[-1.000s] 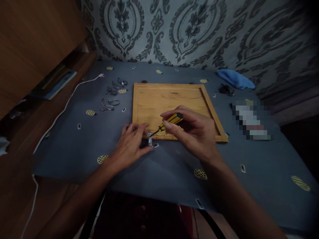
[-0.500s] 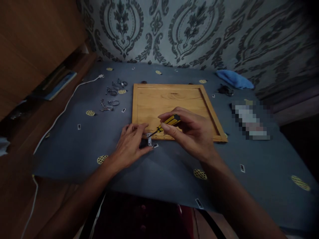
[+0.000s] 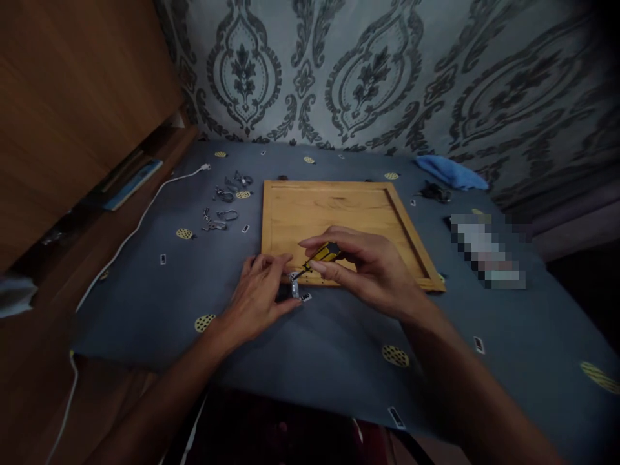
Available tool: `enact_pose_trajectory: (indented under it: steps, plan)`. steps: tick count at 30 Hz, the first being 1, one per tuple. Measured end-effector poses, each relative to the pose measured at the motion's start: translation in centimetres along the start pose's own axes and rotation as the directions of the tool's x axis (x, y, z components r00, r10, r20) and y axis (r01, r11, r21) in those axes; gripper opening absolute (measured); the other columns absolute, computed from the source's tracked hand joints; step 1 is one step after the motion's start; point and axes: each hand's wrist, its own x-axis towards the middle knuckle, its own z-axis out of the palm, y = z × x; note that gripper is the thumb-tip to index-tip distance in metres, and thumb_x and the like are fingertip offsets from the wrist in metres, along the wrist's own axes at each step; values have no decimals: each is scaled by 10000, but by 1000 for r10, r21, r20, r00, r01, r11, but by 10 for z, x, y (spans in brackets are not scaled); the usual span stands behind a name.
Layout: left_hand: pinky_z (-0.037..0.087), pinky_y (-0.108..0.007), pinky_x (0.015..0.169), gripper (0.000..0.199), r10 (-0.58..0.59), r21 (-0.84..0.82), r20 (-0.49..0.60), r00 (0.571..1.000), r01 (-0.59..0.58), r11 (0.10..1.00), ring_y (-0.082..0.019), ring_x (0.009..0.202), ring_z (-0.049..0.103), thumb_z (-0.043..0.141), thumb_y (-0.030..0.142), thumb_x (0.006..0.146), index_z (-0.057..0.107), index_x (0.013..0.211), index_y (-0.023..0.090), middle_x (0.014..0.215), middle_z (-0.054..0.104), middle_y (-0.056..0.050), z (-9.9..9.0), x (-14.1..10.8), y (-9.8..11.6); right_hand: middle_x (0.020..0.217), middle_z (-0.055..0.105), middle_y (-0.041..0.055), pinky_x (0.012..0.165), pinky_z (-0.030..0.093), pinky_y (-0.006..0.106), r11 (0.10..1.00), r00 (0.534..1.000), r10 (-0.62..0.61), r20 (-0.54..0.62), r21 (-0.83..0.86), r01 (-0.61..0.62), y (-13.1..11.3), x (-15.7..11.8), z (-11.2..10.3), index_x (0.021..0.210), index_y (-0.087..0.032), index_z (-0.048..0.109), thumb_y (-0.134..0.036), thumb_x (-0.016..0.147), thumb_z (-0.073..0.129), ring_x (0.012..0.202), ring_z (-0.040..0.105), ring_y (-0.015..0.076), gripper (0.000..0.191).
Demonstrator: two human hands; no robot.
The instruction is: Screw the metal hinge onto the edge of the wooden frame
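Note:
In my right hand is a yellow-and-black screwdriver, gripped by the handle between thumb and fingers. Its thin shaft slants down to the left, and the tip meets a small shiny metal fitting. This fitting sits at the near edge of a framed wooden panel, towards its left corner. My left hand is closed around the fitting, fingers on the panel's edge and thumb at the fitting's lower end. The fitting's exact kind is too small to make out, and a dark patch lies beneath that palm.
Several small metal pieces lie left of the panel. A white cable runs along the table's left side. To the right are a blue cloth, a dark small object and a pixelated item. A patterned wall stands behind.
The camera has tilted up slightly, so everything sits lower in the picture. My right hand and the screwdriver handle have shifted a little left; the tip stays at the fitting. My left hand keeps its hold.

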Motion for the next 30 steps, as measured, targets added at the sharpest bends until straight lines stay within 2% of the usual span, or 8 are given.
enact_pose_trajectory:
  steps: [4,12,17,20,24,30]
  plan:
    - [447,-530,1033,680,-5,-18,3,1000,5,1000,-326,1214,574,804,336,830,435,1388,216,1245,668,-113,-1,0,1,914,726,47,655,529,272,1000,998,-9,57,14,9,1,4,-3,1143,-209,746,-421,978,666,754,678,139,280]
    - [447,-524,1036,696,-6,-15,15,1000,7,1000,-320,1210,567,807,353,831,429,1397,209,1250,666,-110,-1,-1,0,944,726,48,677,526,273,999,998,37,45,36,-39,2,0,-3,1184,-200,731,-338,973,680,772,680,142,258]
    - [434,-516,1048,674,-12,-16,10,1000,13,1000,-317,1204,569,815,333,827,451,1382,214,1244,679,-94,-1,-1,2,955,720,36,626,539,264,976,976,193,-104,121,-180,4,-6,9,1206,-218,670,-412,910,755,688,646,128,364]
    - [439,-519,1044,686,-9,-21,12,1000,9,1000,-319,1206,571,815,323,825,442,1392,218,1242,680,-94,-1,-1,1,941,717,36,613,556,269,952,945,266,-188,204,-228,5,-9,17,1095,-227,645,-477,847,808,711,667,147,387]
    - [453,-521,1034,695,0,0,-19,1000,0,1000,-322,1206,579,821,321,818,436,1391,242,1259,658,-97,1,-1,-2,886,709,21,606,550,266,952,940,267,-212,211,-223,4,-12,21,966,-230,667,-457,889,766,682,649,138,259]
    - [456,-520,1034,735,31,12,-13,999,-31,999,-326,1202,578,837,345,808,413,1394,214,1247,680,-104,2,-1,-4,936,739,30,609,553,266,969,950,232,-211,137,-206,3,-15,19,1013,-227,715,-366,950,694,662,649,129,153]
